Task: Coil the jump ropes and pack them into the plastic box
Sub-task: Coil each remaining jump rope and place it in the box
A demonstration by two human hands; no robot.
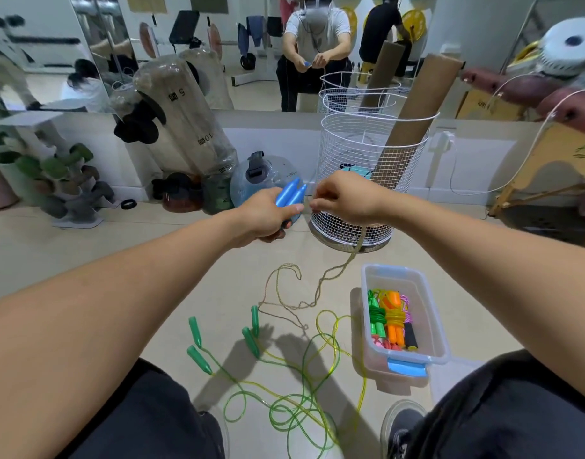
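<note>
My left hand [267, 217] grips two blue jump rope handles [290, 197] held side by side, raised in front of me. My right hand [342, 200] pinches the thin tan rope [330, 271] just right of the handles; the rope hangs down and lies in loose loops on the floor. Several green handles [195, 331] with tangled green and yellow ropes [301, 402] lie on the floor between my knees. The clear plastic box [430, 313] with a blue latch stands at the right and holds coiled green, orange and pink ropes [392, 321].
A white wire basket [357, 180] with a cardboard tube stands just behind my hands. Dumbbells on a rack [57, 180], bagged gear and a water jug [267, 180] line the mirrored wall. A wooden stool [549, 167] is at the right. My shoes [400, 425] sit near the ropes.
</note>
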